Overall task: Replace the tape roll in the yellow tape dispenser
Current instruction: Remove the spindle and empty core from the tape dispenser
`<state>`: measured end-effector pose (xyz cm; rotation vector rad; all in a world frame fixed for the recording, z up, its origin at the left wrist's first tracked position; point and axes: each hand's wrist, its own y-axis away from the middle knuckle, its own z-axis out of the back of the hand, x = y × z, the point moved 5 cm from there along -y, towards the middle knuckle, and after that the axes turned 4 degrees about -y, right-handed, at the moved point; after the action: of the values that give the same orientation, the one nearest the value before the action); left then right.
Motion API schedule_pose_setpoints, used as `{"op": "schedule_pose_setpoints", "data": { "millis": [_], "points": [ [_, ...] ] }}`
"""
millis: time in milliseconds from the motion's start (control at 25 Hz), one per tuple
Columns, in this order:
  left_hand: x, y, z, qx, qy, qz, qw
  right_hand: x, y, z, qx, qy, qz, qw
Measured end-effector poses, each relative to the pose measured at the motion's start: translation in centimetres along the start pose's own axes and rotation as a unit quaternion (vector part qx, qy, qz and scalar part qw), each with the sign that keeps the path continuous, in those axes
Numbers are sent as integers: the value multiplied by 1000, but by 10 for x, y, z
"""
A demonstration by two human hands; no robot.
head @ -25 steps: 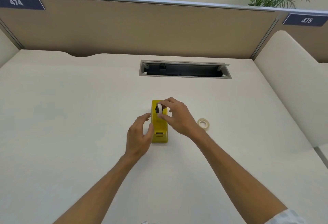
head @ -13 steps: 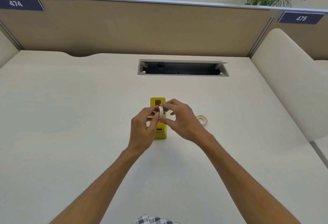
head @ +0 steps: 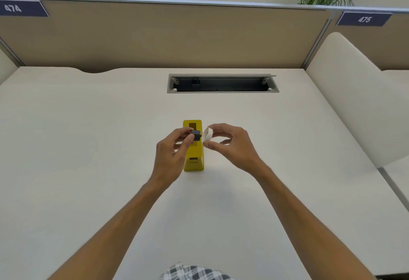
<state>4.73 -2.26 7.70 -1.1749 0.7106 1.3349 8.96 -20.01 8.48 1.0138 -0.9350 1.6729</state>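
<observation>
Presently: left hand pinches dark spindle; right hand pinches white tape roll just beside it, evidently separated for swapping. Both above yellow tape dispenser, standing on tabletop.

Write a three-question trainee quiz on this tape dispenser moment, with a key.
1. True or false: the white ring sits on the black spindle.
2. Which hand pinches the spindle?
A. left hand
B. right hand
3. Fill in: the yellow tape dispenser stands on the ___.

Key: 1 false, they are held apart; 2 A; 3 desk.
</observation>
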Motion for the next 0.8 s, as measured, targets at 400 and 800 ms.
{"op": "schedule_pose_setpoints", "data": {
  "millis": [400,800],
  "points": [
    [-1,5,-3,11,12,0,1000,-81,0,11,-25,162,-90,982],
    [2,4,-4,18,12,11,1000,-105,-14,8,1,320,-108,941]
  ]
}}
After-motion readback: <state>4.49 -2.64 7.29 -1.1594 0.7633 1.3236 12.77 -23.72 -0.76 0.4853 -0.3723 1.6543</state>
